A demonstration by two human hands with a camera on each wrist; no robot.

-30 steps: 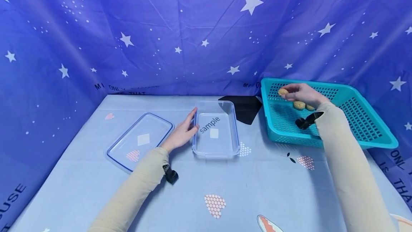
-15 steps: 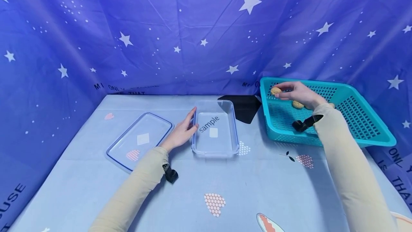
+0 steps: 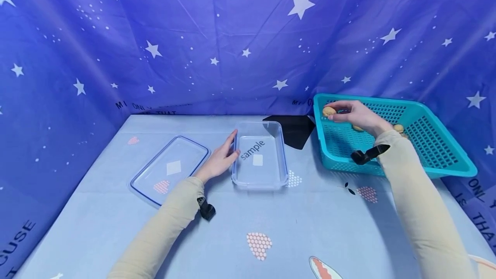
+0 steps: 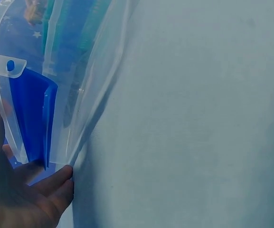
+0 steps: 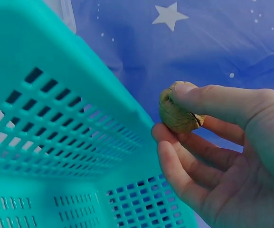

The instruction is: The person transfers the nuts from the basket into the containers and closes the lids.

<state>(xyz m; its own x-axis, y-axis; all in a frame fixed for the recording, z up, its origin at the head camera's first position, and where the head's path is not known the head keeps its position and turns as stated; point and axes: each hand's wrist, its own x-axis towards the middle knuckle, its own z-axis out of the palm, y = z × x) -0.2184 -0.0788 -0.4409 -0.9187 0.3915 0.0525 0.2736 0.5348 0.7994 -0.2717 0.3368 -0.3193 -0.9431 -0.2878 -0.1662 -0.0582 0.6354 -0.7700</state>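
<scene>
One walnut [image 5: 177, 114] pinched in my right grip [image 3: 358, 115] over the basket [image 3: 438, 150]; box [image 3: 259, 182] lies leftward, steadied by my flat left grip [image 3: 218, 160].

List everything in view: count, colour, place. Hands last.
walnut: 1, tan, pinched in the right hand above the basket's near-left corner
loose walnuts: at least 2, tan, inside the basket, partly hidden by the hand
basket: 1, teal, perforated, right side of the table
container: 1, clear, marked "sample", table centre
lid: 1, clear with blue rim, flat, left of the container
black sheet: 1, behind the container
tablecloth: 1, light blue, patterned
backdrop: 1, blue with white stars
left hand: fingers straight, resting against the container's left wall
right hand: pinching the walnut
</scene>
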